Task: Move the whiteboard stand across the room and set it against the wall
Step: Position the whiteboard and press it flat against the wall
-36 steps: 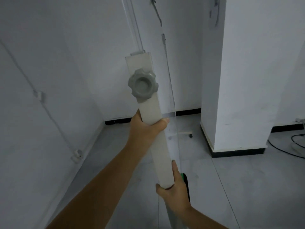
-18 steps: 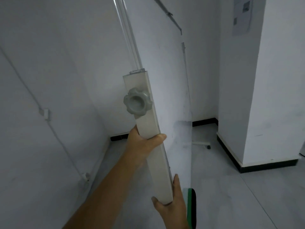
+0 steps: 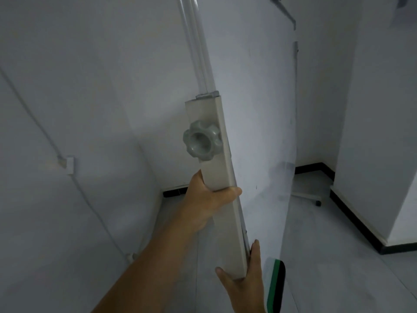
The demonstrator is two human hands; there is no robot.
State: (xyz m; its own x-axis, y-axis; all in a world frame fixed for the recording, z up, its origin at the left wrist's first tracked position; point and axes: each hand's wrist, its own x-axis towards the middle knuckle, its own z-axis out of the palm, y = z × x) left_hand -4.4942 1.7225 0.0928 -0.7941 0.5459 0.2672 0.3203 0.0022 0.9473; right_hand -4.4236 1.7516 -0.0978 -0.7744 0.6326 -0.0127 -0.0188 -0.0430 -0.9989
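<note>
Both hands are wrapped around the whiteboard stand [image 3: 216, 177]: the left hand [image 3: 208, 201] grips its square post just under the adjustment knob [image 3: 202, 142], thumb laid across the near face, and the right hand [image 3: 244, 279] cups the post's lower visible end, thumb pointing up along the edge. The post is a smooth, matte, off-white rectangular tube, tilted so its top leans left. The knob is grey plastic, lobed like a flower with a hollow centre, and juts from the tube's left face. From the tube's capped top, 2 slimmer pale rails [image 3: 198, 46] rise and run out of the frame. To the right of the post, the whiteboard panel [image 3: 255, 98] spreads flat and glossy, faintly smudged near its lower edge; its top is cut off by the frame. A green and black rounded object [image 3: 276, 288] sits by the right hand, too partial to identify. Beyond the panel's right edge, 1 leg with a dark caster [image 3: 318, 202] rests on the pale tiled floor [image 3: 338, 245]. The stand is held close to a corner of white walls [image 3: 67, 64] with black skirting; a thin cable runs in clips down the left wall.
</note>
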